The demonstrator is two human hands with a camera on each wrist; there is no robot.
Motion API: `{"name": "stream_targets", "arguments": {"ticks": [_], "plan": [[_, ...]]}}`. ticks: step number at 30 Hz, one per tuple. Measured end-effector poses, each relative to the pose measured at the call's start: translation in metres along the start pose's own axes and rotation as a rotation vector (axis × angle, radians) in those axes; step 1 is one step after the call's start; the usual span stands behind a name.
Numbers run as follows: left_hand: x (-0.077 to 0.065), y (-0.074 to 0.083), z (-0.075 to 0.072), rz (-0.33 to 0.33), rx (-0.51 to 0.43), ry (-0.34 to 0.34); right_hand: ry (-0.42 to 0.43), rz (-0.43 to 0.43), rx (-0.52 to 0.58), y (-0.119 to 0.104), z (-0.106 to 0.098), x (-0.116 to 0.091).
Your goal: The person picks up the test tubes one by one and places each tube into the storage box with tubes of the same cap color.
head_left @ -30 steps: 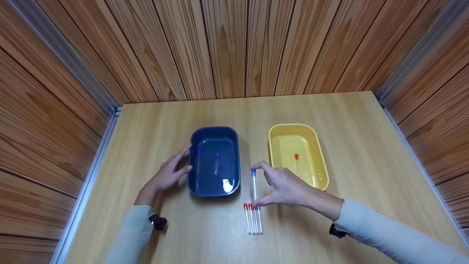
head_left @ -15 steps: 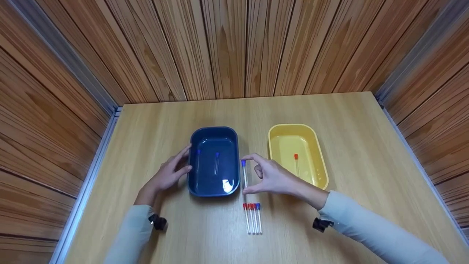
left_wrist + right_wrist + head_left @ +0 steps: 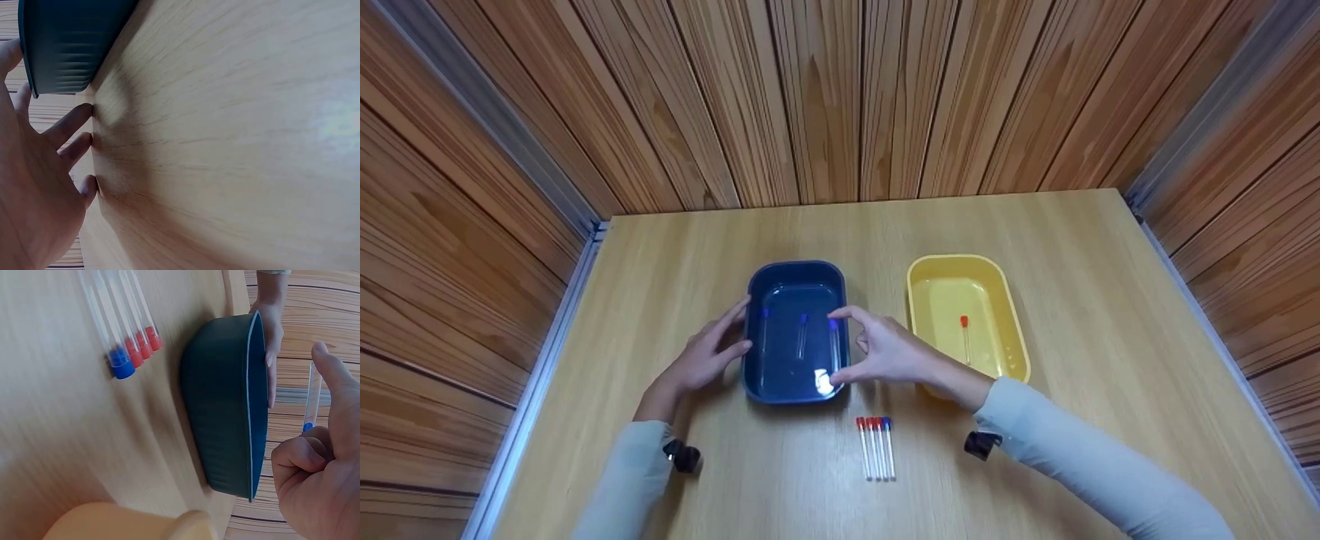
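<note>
Over the right side of the blue bin (image 3: pixel 782 379), my right hand (image 3: pixel 900 352) pinches a blue-capped test tube (image 3: pixel 834 339) lengthwise between thumb and index finger. The right wrist view shows this tube (image 3: pixel 313 394) raised above the bin's rim. My left hand (image 3: pixel 705 356) rests against the bin's left side with its fingers extended. In the left wrist view, some fingertips of that hand (image 3: pixel 39 185) touch the tabletop and others the bin. Two more blue-capped tubes lie inside the bin, one (image 3: pixel 802 337) near its middle and one (image 3: pixel 765 326) along its left wall.
A yellow bin (image 3: pixel 937 300) stands to the right, holding one red-capped tube (image 3: pixel 965 337). In front of the bins lie three red-capped tubes (image 3: pixel 864 454) and one blue-capped tube (image 3: pixel 890 454) side by side. Wood-panelled walls (image 3: pixel 825 105) enclose the table.
My right hand has carried the blue-capped tube up from the row and leftward, past the blue bin's right edge to over its inside. The left hand has stayed put.
</note>
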State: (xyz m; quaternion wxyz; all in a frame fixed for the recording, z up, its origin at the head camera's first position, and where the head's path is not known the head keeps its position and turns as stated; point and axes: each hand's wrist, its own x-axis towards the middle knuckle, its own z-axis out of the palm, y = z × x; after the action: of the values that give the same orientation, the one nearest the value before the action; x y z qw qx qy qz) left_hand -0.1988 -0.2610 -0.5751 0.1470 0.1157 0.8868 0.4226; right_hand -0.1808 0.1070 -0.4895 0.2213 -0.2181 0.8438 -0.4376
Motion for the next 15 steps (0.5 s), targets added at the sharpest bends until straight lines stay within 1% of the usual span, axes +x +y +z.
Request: {"name": "stream_targets", "arguments": {"ticks": [5,8,11,15], "plan": [[0.000,-0.001,0.001,-0.011,-0.001,-0.004,-0.011,-0.003,0.007,-0.004,0.003,0.012],[0.000,-0.001,0.000,0.011,0.000,0.003,-0.018,-0.019,-0.004,-0.008,0.003,0.017],[0.000,-0.001,0.000,0.023,0.009,0.011,-0.028,-0.017,-0.014,-0.012,0.003,0.022],[-0.001,0.000,0.001,0.002,0.011,0.009,-0.040,0.006,-0.012,-0.015,0.004,0.030]]}}
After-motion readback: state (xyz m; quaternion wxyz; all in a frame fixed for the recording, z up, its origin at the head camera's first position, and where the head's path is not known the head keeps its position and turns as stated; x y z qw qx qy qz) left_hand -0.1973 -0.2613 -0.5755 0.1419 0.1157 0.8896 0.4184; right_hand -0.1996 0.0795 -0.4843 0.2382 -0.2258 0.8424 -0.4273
